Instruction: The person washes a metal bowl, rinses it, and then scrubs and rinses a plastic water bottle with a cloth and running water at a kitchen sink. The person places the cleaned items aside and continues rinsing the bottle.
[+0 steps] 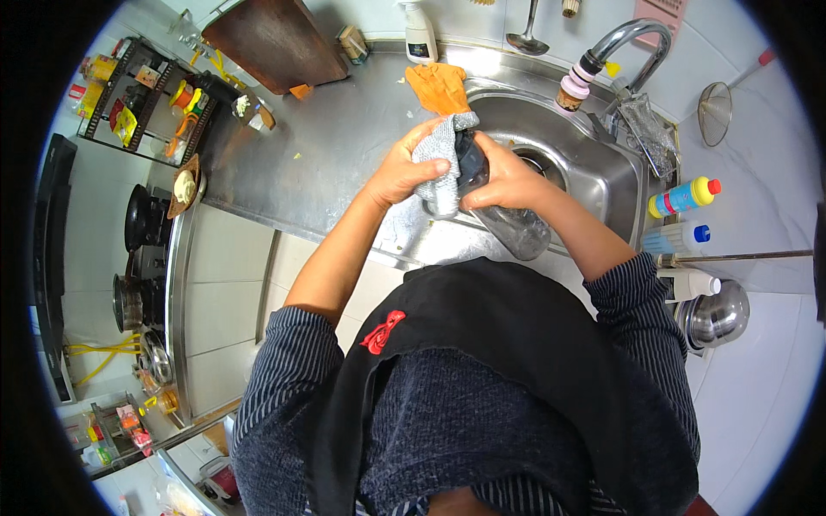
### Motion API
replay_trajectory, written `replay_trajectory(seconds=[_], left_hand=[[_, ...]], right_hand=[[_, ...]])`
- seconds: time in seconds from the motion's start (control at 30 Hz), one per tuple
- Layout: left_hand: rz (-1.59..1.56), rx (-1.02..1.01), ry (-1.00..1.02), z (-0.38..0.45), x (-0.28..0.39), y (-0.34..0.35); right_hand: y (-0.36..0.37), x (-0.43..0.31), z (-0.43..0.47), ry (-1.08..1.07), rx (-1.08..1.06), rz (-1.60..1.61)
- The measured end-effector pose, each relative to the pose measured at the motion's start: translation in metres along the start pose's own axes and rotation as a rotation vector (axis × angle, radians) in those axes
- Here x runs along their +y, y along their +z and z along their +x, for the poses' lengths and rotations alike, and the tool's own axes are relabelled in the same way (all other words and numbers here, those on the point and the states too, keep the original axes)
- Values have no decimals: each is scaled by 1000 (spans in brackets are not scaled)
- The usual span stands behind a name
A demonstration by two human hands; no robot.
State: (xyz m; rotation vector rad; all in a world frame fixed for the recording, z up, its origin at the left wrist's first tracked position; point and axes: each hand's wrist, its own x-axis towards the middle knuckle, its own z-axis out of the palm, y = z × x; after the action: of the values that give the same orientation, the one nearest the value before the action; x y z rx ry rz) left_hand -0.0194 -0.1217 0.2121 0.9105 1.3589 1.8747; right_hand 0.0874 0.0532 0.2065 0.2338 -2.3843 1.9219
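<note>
My left hand [410, 169] grips a grey knitted cloth [440, 173], its thumb lying across the fabric. The cloth rests against the black upper part [471, 158] of a clear container [516, 229], which looks like a bottle or jar. My right hand [510, 173] holds that container from the other side, with fingers and thumb around its dark part. The container tilts, its clear end pointing down toward my apron, over the near edge of the steel sink [597, 174]. Just beyond the cloth, orange rubber gloves [439, 84] lie on the counter by the sink rim.
A chrome faucet [632, 29] arches over the sink's far right. A white spray bottle [421, 35] and wooden cutting board [274, 42] stand along the back. Cleaner bottles, including a yellow one with a red cap [684, 197], line the right side. A spice rack [145, 97] is at left.
</note>
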Motion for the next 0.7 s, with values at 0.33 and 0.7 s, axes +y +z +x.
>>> replay_trajectory(seconds=[0.33,0.7], left_hand=[[-358,296,-421,32,-4,5],[-837,122,-139,8,0,36]], right_hand=[[13,-30,-8,-15,184,-898],[7,-38,-8,28,281,-374]])
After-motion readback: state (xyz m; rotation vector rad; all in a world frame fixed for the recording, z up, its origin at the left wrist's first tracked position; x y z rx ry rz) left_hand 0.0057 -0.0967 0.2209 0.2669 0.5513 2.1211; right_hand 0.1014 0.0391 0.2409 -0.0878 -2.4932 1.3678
